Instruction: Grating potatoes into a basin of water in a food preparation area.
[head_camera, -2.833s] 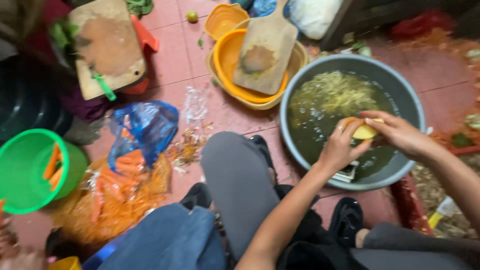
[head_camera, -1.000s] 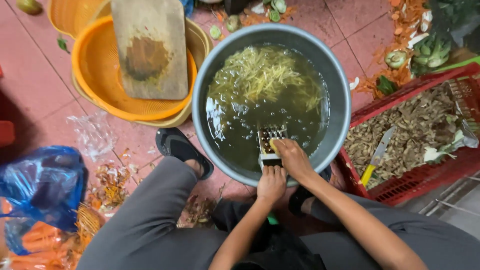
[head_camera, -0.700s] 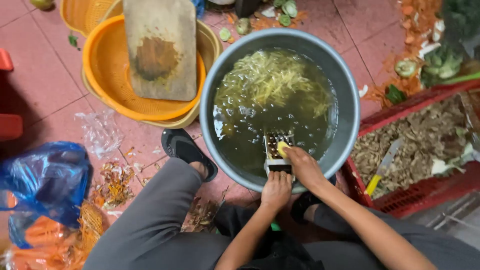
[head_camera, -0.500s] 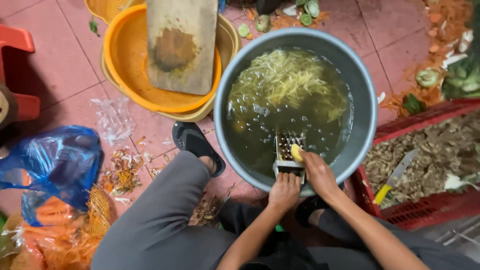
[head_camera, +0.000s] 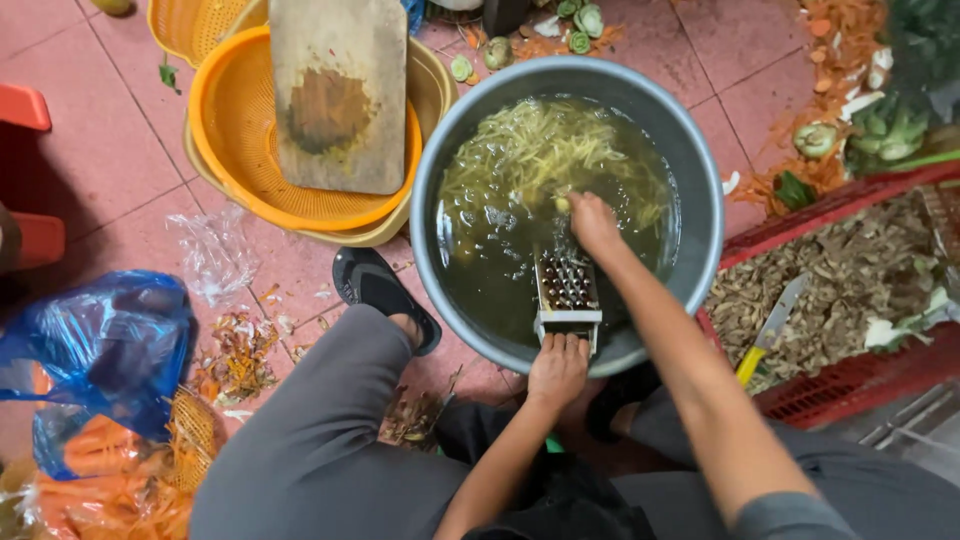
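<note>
Pink floor tiles (head_camera: 110, 170) run under everything, littered with peelings. I sit low with my knees apart, and a grey basin (head_camera: 700, 170) stands between my feet, holding murky water and a heap of pale yellow-green shreds (head_camera: 545, 150) toward its far side.

My left hand (head_camera: 558, 368) grips the near end of a metal grater (head_camera: 566, 293), fingers curled tight round its bottom edge at the basin's near rim. The grater leans out over the water, its holed face up.

My right hand (head_camera: 592, 222) is past the grater's far end, above the shreds. Its fingers are bunched narrow round a small pale piece (head_camera: 562, 203) that shows at the fingertips; I cannot tell what the piece is, or how much of it is left.

Left of the basin, stacked orange bowls (head_camera: 225, 150) carry a worn wooden board (head_camera: 338, 95) laid across them. A black sandal (head_camera: 385, 295) is on my left foot, just beside the basin wall. Further left lies a blue plastic bag (head_camera: 100, 350), with orange peelings (head_camera: 110, 490) heaped at its near side.

Right of the basin, a red crate (head_camera: 860, 375) holds brown scraps, and a knife (head_camera: 770, 330) with a yellow handle lies on them. Beyond the crate, green vegetable ends (head_camera: 885, 125) and carrot shavings are scattered on the tiles.
</note>
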